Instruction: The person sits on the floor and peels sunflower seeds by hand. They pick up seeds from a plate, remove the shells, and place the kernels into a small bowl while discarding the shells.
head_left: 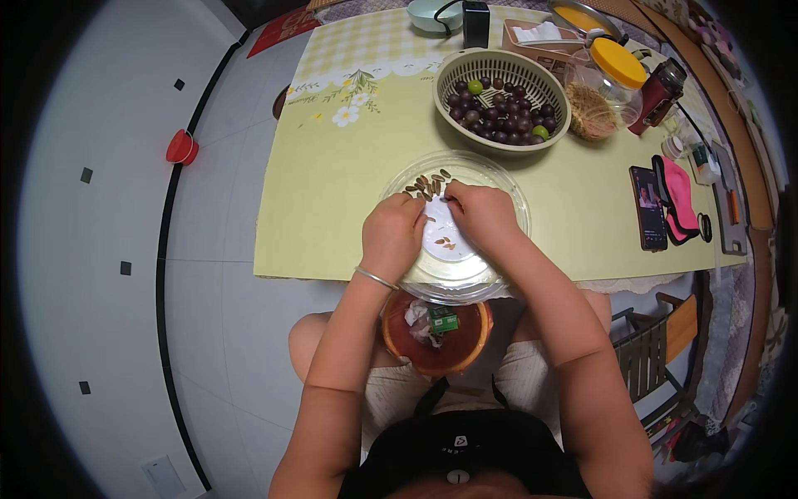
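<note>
On a round clear plastic tray (519, 200) lies a white round sheet or disc (442, 218). Brown, elongated nuts in their shells (428, 185) are heaped at its far side, and a few small peeled-looking pieces (445, 244) lie on the white nearer to me. My left hand (394, 234) rests over the tray's left part, fingers bent together beside the nuts. Across from it, my right hand (484, 212) is closed with its fingertips at the nuts' right edge. Both hands' fingertips are partly hidden, so what they pinch does not show.
A colander of grapes (561, 91) stands behind the tray. Further right are a yellow-lidded jar (617, 62), a dark red flask (662, 91), a phone (648, 208) and a pink pouch (677, 200). Below the table edge a red-brown bin (416, 353) sits between my legs.
</note>
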Tool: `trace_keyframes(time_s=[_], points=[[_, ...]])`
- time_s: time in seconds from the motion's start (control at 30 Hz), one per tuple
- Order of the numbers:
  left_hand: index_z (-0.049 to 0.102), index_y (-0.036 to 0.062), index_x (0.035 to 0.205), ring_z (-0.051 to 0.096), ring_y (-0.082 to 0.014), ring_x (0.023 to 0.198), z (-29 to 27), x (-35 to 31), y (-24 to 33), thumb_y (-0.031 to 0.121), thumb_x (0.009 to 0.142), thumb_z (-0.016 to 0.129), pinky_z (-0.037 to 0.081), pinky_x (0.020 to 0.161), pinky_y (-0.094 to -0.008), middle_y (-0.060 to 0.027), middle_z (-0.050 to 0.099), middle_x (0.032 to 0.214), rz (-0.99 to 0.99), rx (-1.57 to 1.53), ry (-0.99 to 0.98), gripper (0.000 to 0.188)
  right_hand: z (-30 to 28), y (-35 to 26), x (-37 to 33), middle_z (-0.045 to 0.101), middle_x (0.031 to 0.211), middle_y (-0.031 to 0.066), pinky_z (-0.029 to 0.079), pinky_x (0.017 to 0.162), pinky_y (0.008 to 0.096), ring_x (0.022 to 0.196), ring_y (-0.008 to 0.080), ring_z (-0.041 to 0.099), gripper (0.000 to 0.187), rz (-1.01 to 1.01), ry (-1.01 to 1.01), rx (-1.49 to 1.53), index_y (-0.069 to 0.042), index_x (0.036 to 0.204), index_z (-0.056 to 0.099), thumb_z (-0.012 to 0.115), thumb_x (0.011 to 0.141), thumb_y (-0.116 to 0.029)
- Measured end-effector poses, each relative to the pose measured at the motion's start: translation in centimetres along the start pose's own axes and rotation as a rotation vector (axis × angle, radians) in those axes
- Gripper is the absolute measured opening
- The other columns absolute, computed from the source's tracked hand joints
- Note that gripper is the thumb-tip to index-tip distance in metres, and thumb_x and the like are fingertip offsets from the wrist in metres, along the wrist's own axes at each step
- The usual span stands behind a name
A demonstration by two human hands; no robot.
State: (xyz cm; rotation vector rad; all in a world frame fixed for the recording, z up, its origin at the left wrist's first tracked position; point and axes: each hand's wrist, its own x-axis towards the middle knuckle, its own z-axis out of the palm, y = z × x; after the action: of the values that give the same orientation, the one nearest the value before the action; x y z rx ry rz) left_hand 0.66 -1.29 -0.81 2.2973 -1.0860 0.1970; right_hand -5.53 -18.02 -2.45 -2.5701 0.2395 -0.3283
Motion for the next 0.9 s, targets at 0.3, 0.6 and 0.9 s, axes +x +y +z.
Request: trace_keyframes(time_s=[0.3,0.6,0.9], points=[[0.07,0.0049,0.095,0.065,-0.0283,0.081,1.1,0.0,0.6,0.003,0.076,0.069,0.053,0.069,-0.0361,-0.0104,0.067,0.093,0.209,-0.045,0.13,0.019,0.3,-0.3,-0.2,0.064,0.07,0.0143,0.05,0.061,0.0406,0.067,0.0306,0.064,0.009,-0.008,0.026,0.316,-0.007,0.083,0.066,0.061,0.081,-0.015],[0.071,0.0049,0.099,0.063,-0.0251,0.069,0.8,-0.1,2.1,-0.002,0.078,0.068,0.051,0.062,-0.0315,-0.0089,0.066,0.084,0.1,-0.156,0.332,0.022,-0.3,-0.4,-0.1,0.064,0.072,0.0024,0.048,0.062,0.0244,0.066,0.0081,0.057,0.006,0.23,-0.099,0.989,0.0,0.08,0.067,0.065,0.081,-0.007],[0.069,0.0052,0.097,0.062,-0.0232,0.062,1.0,-0.6,1.7,0.005,0.078,0.07,0.05,0.052,-0.0335,-0.0072,0.062,0.074,0.184,-0.046,0.288,0.019,0.3,-1.1,-1.0,0.065,0.075,0.0043,0.048,0.063,0.0242,0.068,0.0087,0.058,0.006,0.443,-0.117,1.309,0.001,0.078,0.066,0.067,0.078,-0.005]])
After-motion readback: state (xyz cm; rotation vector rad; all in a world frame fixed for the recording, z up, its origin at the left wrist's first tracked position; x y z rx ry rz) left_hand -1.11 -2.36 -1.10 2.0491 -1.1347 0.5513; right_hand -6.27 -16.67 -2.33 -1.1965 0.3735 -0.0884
